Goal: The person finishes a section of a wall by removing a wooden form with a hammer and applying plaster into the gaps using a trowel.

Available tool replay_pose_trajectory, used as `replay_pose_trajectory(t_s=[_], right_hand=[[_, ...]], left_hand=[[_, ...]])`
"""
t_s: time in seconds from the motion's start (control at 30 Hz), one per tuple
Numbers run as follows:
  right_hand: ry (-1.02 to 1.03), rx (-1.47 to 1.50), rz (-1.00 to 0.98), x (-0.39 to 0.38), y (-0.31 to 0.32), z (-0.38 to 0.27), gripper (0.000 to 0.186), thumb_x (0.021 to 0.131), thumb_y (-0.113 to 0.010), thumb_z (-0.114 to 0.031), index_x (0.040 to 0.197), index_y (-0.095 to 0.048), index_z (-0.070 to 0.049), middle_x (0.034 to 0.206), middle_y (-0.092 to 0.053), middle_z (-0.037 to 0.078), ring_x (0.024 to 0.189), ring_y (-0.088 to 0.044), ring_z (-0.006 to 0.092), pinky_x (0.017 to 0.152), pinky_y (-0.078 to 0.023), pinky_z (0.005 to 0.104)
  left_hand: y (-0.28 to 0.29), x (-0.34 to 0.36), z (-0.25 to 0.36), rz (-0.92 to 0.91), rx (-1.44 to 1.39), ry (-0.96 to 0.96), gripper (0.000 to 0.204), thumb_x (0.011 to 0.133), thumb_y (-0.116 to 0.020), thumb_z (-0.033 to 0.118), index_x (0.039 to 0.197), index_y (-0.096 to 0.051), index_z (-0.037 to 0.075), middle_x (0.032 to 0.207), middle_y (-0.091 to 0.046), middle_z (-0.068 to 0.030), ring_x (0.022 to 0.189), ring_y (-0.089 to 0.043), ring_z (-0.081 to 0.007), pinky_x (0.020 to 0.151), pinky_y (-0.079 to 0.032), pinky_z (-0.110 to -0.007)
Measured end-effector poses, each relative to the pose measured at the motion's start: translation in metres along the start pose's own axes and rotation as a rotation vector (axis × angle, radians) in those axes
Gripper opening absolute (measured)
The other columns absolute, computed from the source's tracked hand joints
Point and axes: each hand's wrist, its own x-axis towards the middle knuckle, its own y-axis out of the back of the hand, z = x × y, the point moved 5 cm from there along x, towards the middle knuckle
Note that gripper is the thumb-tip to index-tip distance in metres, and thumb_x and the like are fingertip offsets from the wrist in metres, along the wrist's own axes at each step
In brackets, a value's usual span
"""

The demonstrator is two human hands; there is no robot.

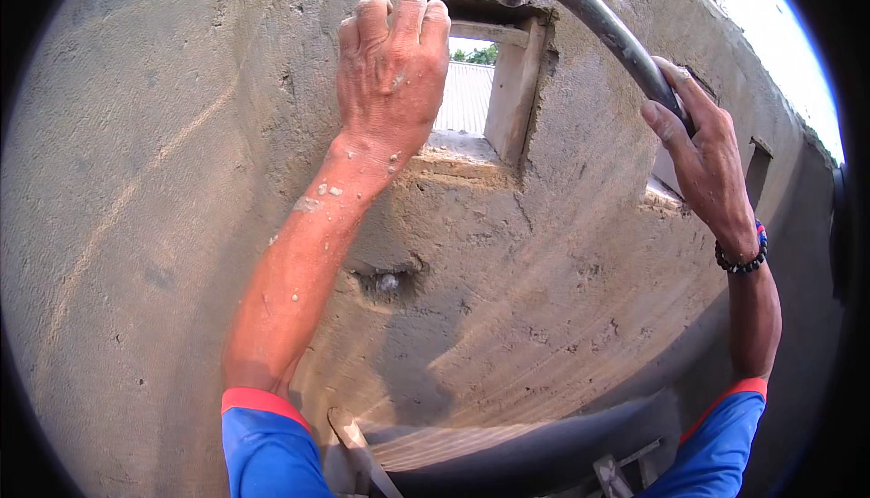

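Observation:
My right hand (711, 149) is wrapped round the dark handle of a hammer (609, 27), raised on the right. The hammer's head points up and to the left, in front of the wall and apart from it. My left hand (394, 77) is lifted near the upper left corner of a small window opening (515, 95), its back toward me and its fingers curled. What those fingers grip, if anything, is hidden behind the hand. Grey crumbs cling to my left forearm. The rough cement wall (562, 253) fills most of the view.
A second opening (664, 181) lies farther right, partly behind my right hand. Below the first window is a small hole (387, 282) in the wall. Wooden pieces (358, 448) stand at the bottom. Through the window shows a pale corrugated roof (465, 99).

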Motion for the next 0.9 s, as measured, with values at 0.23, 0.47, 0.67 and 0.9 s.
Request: replay_pose_trajectory(t_s=[0.23, 0.47, 0.67, 0.9], right_hand=[[-0.057, 0.015, -0.084, 0.003, -0.012, 0.008, 0.039, 0.095, -0.061, -0.019, 0.129, -0.055, -0.002, 0.069, -0.059, 0.012, 0.058, -0.053, 0.017, 0.058, -0.043, 0.034], [-0.105, 0.034, -0.105, 0.003, -0.019, 0.004, 0.038, 0.095, -0.059, -0.019, 0.128, -0.055, -0.001, 0.068, -0.059, 0.013, 0.056, -0.053, 0.018, 0.055, -0.042, 0.0345], [-0.099, -0.007, -0.172, -0.003, -0.015, 0.0, 0.037, 0.096, -0.059, -0.02, 0.126, -0.056, 0.001, 0.066, -0.057, 0.013, 0.054, -0.053, 0.0187, 0.055, -0.042, 0.0358], [-0.203, -0.037, -0.24, 0.001, -0.025, 0.004, 0.039, 0.096, -0.059, -0.021, 0.127, -0.054, 0.002, 0.068, -0.058, 0.014, 0.058, -0.056, 0.0195, 0.058, -0.043, 0.0364]], left_hand=[[-0.058, 0.014, 0.017, -0.124, 0.09, -0.158, 0.01, 0.078, -0.06, 0.01, 0.089, -0.06, 0.01, 0.09, -0.055, -0.0034, 0.095, -0.049, -0.0211, 0.08, -0.041, -0.037], [-0.064, 0.017, 0.013, -0.047, 0.038, -0.119, 0.002, 0.077, -0.062, 0.012, 0.077, -0.06, 0.013, 0.086, -0.054, -0.0004, 0.091, -0.049, -0.0194, 0.077, -0.039, -0.035], [-0.065, 0.016, 0.014, -0.027, 0.015, -0.084, 0.002, 0.077, -0.062, 0.014, 0.076, -0.06, 0.015, 0.084, -0.054, 0.0011, 0.088, -0.05, -0.0197, 0.075, -0.04, -0.035], [-0.065, 0.014, 0.012, -0.004, 0.015, -0.093, 0.003, 0.077, -0.061, 0.013, 0.075, -0.06, 0.013, 0.084, -0.055, 0.0007, 0.088, -0.05, -0.0199, 0.076, -0.041, -0.035]])
